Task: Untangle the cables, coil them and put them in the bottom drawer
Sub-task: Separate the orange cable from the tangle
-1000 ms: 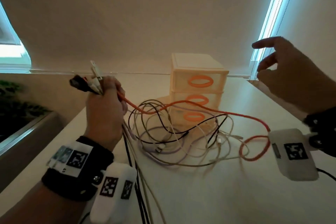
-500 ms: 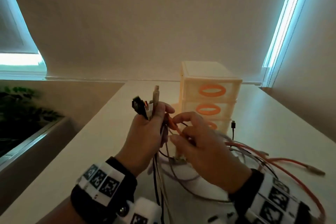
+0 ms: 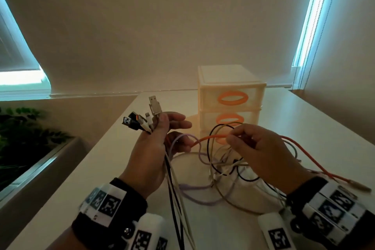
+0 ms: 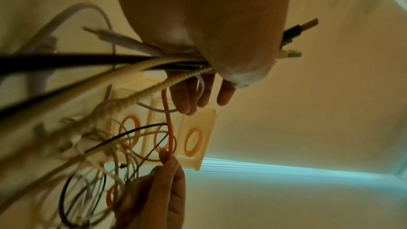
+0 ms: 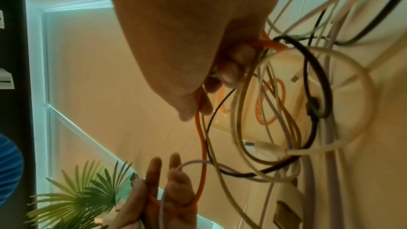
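A bundle of plug ends [image 3: 142,119] is gripped in the left hand [image 3: 151,152] at the centre left of the head view, the thumb pressed over the cords while the fingers [image 3: 180,124] stretch out loosely toward the right. The plugs are fanned upward above the fist. The orange cable [image 3: 211,137] is pinched between thumb and forefinger of the right hand [image 3: 255,152], at centre right, and is stretched taut between the two hands. Below the hands, the tangle of cables [image 3: 223,170], black, white, beige and lilac, is spread on the table [image 3: 113,168], with some loops lifted off it. The drawer unit [image 3: 231,87], cream with orange ring handles, is seen just behind the hands, all three drawers shut. A green plant [image 3: 24,128] is seen at the left edge.
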{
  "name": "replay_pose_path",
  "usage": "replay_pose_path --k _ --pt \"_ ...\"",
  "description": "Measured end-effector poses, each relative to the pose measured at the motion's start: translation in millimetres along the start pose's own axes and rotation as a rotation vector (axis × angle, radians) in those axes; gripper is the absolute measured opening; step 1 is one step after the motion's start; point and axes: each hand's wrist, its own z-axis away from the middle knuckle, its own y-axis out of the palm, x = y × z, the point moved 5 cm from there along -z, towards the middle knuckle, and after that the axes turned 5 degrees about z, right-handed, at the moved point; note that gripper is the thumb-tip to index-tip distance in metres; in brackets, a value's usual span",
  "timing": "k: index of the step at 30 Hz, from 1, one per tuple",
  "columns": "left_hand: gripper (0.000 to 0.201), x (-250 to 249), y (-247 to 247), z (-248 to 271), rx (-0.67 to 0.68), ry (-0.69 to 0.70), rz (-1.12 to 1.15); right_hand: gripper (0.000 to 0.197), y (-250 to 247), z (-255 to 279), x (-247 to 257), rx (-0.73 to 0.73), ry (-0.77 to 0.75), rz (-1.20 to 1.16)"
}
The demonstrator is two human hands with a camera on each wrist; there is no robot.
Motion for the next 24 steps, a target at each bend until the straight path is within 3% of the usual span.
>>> replay_pose_path --k 7,11,16,21,24 --pt "0.046 -6.1 9.6 6.1 0.293 0.056 -0.144 0.022 -5.6 2.0 15.1 -0.11 -0.175 0.015" --pt "0.045 -7.5 12.4 9.3 0.286 0.122 -0.294 0.025 -2.1 12.3 45.1 -0.012 -0.34 -0.023" --pt "0.048 -7.2 19.4 13.9 0.307 0.074 -0.213 0.037 35.1 25.0 64.7 0.267 -0.335 -0.098" --pt "0.046 -3.7 21.6 14.9 0.295 0.002 -0.088 0.025 38.9 19.2 58.2 0.205 -0.31 -0.055" --pt "0.048 -2.4 17.4 11.0 0.251 0.012 -0.003 0.034 39.6 22.1 50.4 0.26 -0.267 0.018"
